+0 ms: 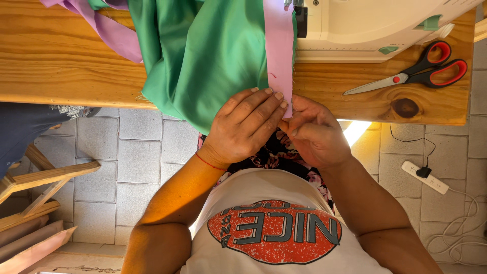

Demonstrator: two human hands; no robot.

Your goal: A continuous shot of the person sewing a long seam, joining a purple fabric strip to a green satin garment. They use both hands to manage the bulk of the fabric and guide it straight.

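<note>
The pink strip point(278, 56) runs down from the sewing machine point(375, 25) across the table point(61, 66) and ends at the table's near edge, where both hands meet it. It lies along the right margin of the green cloth point(203, 56), overlapping it. The green cloth is draped over the table and hangs off the near edge in folds.

Left hand point(243, 127): palm down on the hanging green cloth, fingers together and extended, fingertips point(278, 95) touching the lower end of the pink strip.

Right hand point(314, 132): fingers curled and closed, pinching the bottom end of the pink strip from the right side. The two hands touch at the fingertips.

Sewing machine: white with green parts, at the far edge of the table, just right of the strip.

Scissors point(421, 68): red and black handles, blades closed, lying on the table right of the hands, well apart from them.

Purple cloth point(111, 30): lies on the table left of the green cloth, partly beneath it.

Power strip point(425, 176): white, on the tiled floor to the right, with a black plug in it.
</note>
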